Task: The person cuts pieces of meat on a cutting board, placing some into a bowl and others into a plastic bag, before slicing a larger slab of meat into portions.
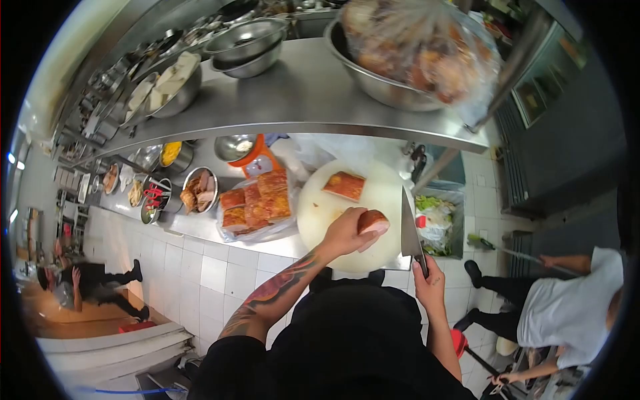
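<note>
A round white cutting board [317,223] lies on the steel counter in front of me. My left hand [347,233] is closed around a piece of browned meat [372,221] over the board's lower middle. Another browned slab [345,186] lies flat near the top of the board. In my right hand [430,280] is the black handle of a cleaver [409,227]; its broad blade points away from me at the board's right edge. Left of the board, several browned slabs [257,202] rest on clear plastic.
Bowls of food [200,190] line the counter's left part. An orange scale [260,160] stands behind the slabs. A bin of scraps [437,220] is at the right. A steel shelf [293,100] crosses above. People stand at far left [77,287] and right [567,307].
</note>
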Demonstrator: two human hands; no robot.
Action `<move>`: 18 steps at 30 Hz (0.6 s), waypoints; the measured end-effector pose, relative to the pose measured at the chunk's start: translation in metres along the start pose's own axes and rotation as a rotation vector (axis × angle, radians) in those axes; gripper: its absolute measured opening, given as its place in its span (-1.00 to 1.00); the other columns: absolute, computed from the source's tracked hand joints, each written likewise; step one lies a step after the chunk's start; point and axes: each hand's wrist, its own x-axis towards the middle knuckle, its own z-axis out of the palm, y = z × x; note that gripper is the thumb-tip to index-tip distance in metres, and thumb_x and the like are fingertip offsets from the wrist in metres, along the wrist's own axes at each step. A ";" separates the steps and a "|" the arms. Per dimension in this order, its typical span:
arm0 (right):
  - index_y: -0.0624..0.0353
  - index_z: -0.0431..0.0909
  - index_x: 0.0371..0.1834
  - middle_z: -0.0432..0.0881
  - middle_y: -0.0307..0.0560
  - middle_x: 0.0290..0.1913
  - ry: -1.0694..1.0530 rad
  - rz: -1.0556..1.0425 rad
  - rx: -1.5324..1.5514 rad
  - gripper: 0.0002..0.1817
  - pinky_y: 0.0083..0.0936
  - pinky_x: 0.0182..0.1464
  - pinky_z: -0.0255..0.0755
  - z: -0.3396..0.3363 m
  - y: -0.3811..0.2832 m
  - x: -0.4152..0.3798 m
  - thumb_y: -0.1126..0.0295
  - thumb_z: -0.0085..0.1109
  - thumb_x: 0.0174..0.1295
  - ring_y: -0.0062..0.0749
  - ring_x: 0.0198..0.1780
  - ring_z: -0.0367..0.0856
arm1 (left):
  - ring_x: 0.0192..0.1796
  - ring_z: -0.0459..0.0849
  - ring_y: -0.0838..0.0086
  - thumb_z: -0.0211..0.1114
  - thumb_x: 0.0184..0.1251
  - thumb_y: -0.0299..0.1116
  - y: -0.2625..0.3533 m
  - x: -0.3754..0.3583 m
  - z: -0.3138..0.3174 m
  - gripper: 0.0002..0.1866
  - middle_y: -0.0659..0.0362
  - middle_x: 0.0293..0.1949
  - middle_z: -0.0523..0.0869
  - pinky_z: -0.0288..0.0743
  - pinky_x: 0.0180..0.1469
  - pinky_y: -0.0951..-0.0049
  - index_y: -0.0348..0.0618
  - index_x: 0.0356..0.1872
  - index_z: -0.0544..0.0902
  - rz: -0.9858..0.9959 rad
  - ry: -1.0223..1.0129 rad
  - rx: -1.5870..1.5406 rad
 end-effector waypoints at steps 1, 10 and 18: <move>0.31 0.70 0.28 0.65 -0.26 -0.42 -0.013 0.019 -0.026 -0.63 -0.46 -0.31 0.42 0.004 -0.005 0.001 0.29 0.35 0.58 -0.65 -0.39 0.46 | 0.30 0.77 0.06 0.61 0.37 0.06 -0.007 -0.007 -0.018 -0.19 -0.15 0.28 0.73 0.65 0.35 0.09 -0.32 0.44 0.58 0.060 0.068 -0.169; 0.29 0.70 0.21 0.70 0.07 -0.45 0.012 0.035 -0.245 -0.66 -0.28 -0.30 0.51 0.044 -0.031 -0.007 0.26 0.32 0.57 -0.30 -0.47 0.64 | 0.07 0.83 0.26 0.58 0.38 -0.26 -0.156 0.073 -0.330 -0.58 0.03 0.09 0.88 0.68 0.18 0.26 -0.23 0.17 0.77 -0.006 0.376 0.318; 0.30 0.67 0.25 0.72 0.07 -0.31 0.041 0.072 -0.320 -0.64 -0.29 -0.14 0.56 0.047 -0.033 -0.014 0.26 0.28 0.60 -0.30 -0.34 0.61 | 0.14 0.83 0.03 0.55 0.41 -0.05 -0.251 0.099 -0.332 -0.56 -0.01 0.11 0.88 0.68 0.20 0.12 -0.08 0.17 0.81 0.024 0.309 0.474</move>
